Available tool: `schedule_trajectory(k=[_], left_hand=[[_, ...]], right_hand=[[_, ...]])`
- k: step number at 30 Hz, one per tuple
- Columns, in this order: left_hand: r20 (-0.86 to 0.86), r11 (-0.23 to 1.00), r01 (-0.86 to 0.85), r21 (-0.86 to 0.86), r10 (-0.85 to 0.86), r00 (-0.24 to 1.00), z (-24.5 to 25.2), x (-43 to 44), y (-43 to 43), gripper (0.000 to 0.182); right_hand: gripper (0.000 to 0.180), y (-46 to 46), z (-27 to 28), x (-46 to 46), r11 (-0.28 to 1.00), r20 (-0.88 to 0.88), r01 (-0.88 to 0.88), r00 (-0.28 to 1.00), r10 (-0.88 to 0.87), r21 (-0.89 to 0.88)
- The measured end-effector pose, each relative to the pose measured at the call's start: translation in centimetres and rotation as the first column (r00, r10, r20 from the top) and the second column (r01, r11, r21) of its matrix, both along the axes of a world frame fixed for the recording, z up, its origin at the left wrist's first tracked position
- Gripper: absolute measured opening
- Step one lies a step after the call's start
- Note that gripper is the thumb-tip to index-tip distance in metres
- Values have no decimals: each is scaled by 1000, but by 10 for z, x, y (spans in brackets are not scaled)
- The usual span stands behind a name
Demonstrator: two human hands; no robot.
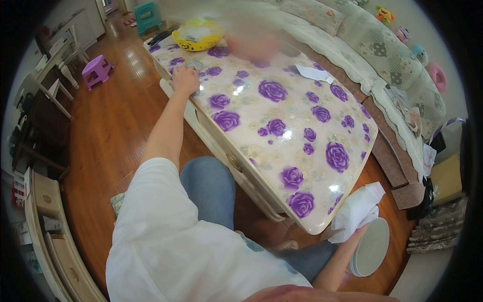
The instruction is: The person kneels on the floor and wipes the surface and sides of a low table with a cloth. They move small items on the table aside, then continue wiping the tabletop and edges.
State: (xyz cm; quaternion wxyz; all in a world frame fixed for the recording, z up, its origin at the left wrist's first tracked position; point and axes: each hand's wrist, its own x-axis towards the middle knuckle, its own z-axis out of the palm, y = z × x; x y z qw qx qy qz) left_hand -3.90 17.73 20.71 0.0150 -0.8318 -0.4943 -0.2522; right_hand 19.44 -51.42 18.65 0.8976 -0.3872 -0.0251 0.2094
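My left hand presses down near the far left edge of a table covered in a glossy cloth with purple roses. A greyish cloth shows around its fingers. At the lower right, my right hand grips a bunched white bag or sheet beside the near table corner. Its fingers are mostly hidden behind the white material. Next to that hand, a round pale bin stands on the floor.
A yellow basket and a blurred reddish shape are at the table's far end. White paper lies near the sofa side. A covered sofa runs along the right. Purple and teal stools stand on the wooden floor.
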Motion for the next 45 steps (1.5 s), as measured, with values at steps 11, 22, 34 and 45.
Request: schedule_trajectory(k=[11, 22, 34, 45], left_hand=[[805, 968, 135, -212, 95, 585, -62, 0, -141, 31], [800, 772, 611, -175, -251, 545, -51, -22, -366, 39], [831, 98, 993, 72, -557, -6, 44, -11, -388, 30], [412, 375, 902, 211, -871, 266, 13, 55, -358, 15]], right_hand=[[40, -1, -1, -13, 998, -2, -50, 999, 50, -24], [41, 19, 9, -27, 992, 98, -113, 988, 119, -61], [39, 26, 17, -42, 993, 99, 81, 992, -72, -87], [45, 14, -6, -20, 995, 144, 93, 986, -89, -19]])
